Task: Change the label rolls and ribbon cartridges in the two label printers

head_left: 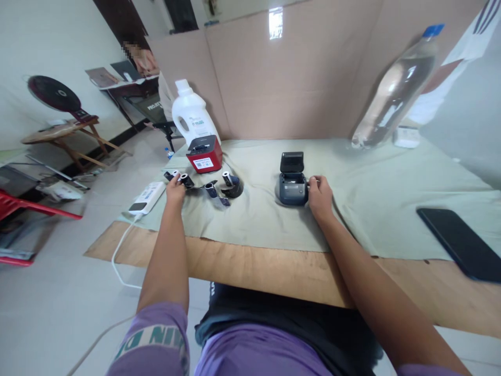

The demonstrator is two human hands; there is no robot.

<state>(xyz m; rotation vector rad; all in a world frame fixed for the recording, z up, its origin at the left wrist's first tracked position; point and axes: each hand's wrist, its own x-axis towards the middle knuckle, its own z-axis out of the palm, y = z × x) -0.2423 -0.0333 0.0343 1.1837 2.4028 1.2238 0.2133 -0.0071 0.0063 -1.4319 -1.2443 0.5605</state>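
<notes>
A small dark thermal printer [293,191] stands on the cloth in front of me with its lid [291,162] raised. My right hand [321,197] is closed at its right side, fingertips against the casing. To the left, my left hand [176,193] pinches a small dark roll [169,176] with a white core. Beside those fingers lies another dark roll [187,180]. Further right are a partly unwound roll [211,190] with its strip trailing and an upright roll [227,179] beside a dark curled strip [235,188].
Behind the rolls stand a red box [207,164] and a white jug [194,115]. A white power bank [147,198] with a cable lies left. On the right are a clear bottle [395,94] and a phone [462,243]. Cardboard [289,78] walls the back; a person sits beyond.
</notes>
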